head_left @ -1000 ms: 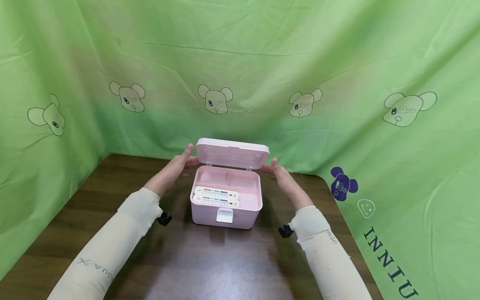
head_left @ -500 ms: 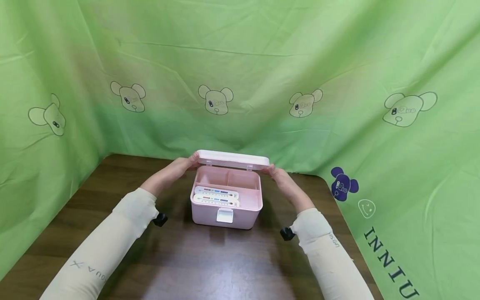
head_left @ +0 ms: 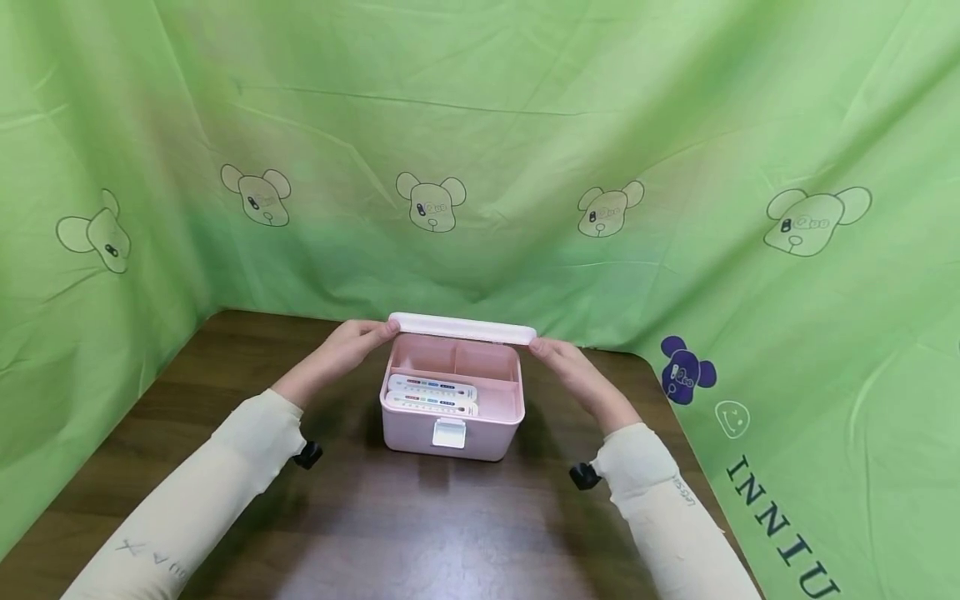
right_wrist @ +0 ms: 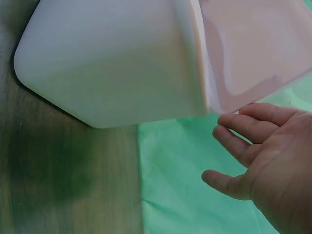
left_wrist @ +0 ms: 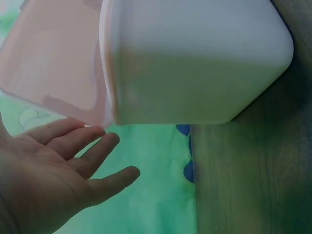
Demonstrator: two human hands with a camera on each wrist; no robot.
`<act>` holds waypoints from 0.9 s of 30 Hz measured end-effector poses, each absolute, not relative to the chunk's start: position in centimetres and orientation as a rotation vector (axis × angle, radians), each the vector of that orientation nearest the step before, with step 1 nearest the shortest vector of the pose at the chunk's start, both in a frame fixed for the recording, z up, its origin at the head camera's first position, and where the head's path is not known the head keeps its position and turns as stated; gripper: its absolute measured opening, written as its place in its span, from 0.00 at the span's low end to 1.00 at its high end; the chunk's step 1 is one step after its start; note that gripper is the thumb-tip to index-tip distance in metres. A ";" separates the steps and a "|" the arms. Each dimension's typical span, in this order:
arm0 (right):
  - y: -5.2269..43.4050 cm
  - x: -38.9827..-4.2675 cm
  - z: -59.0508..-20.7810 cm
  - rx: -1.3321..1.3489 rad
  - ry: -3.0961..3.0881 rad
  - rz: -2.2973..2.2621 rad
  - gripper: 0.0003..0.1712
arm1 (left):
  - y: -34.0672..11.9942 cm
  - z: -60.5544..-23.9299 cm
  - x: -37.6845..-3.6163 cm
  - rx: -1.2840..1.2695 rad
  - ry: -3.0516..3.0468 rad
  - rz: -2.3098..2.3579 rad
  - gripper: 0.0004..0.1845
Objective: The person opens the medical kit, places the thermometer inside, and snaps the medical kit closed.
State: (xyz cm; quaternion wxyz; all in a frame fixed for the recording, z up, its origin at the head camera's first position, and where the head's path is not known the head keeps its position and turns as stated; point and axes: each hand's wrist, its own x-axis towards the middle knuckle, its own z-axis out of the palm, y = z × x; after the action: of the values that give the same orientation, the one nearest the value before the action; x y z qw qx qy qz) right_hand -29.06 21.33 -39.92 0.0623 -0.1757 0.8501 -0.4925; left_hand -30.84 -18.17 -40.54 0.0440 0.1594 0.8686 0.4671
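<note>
A pink box [head_left: 487, 437] with a white front latch [head_left: 448, 433] stands on the table, its hinged lid [head_left: 461, 327] raised and tilted forward over the back. Inside, two long flat white pieces [head_left: 431, 403] with coloured print and a scale lie in the front compartment. My left hand [head_left: 348, 346] touches the lid's left end, thumb at the corner. At the right end, my right hand [head_left: 577, 375] touches the lid likewise. The wrist views show fairly straight fingers [left_wrist: 100, 148] at the edge of the lid; both thumbs are mostly out of those views.
Dividers split the box's rear into two compartments [head_left: 423, 354]. A dark wooden table [head_left: 450, 533] carries the box. Green cloth [head_left: 510, 100] printed with bear heads hangs close behind the table and along both sides.
The lid has swung forward and down from its more upright position. Both hands have moved from beside it onto its ends and slightly toward me. The box has stayed put.
</note>
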 end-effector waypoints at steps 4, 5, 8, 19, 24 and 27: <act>21.3 -28.5 -39.3 -0.481 2.617 -1.460 0.33 | -18.2 -40.3 -30.1 0.451 2.668 1.428 0.43; 21.3 -28.4 -39.2 -0.471 2.622 -1.459 0.32 | -18.1 -40.2 -29.9 0.440 2.675 1.426 0.43; 21.3 -28.0 -38.9 -0.444 2.625 -1.469 0.30 | -17.9 -39.9 -29.2 0.421 2.687 1.426 0.42; 20.5 -26.0 -37.8 -0.391 2.690 -1.417 0.28 | -17.1 -39.0 -27.1 0.314 2.732 1.390 0.45; 19.7 -24.8 -37.5 -0.345 2.780 -1.362 0.27 | -16.9 -39.3 -26.3 0.342 2.785 1.437 0.40; 19.0 -23.9 -37.5 -0.315 2.856 -1.316 0.27 | -16.7 -39.6 -25.6 0.334 2.822 1.484 0.36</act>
State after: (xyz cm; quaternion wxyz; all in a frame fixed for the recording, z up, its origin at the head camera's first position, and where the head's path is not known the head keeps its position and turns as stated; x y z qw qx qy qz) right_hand -23.93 18.99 -37.50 -0.0094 -0.0997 0.9037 -0.4163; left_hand -25.58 -16.70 -39.56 -0.0320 0.1042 0.8799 0.4626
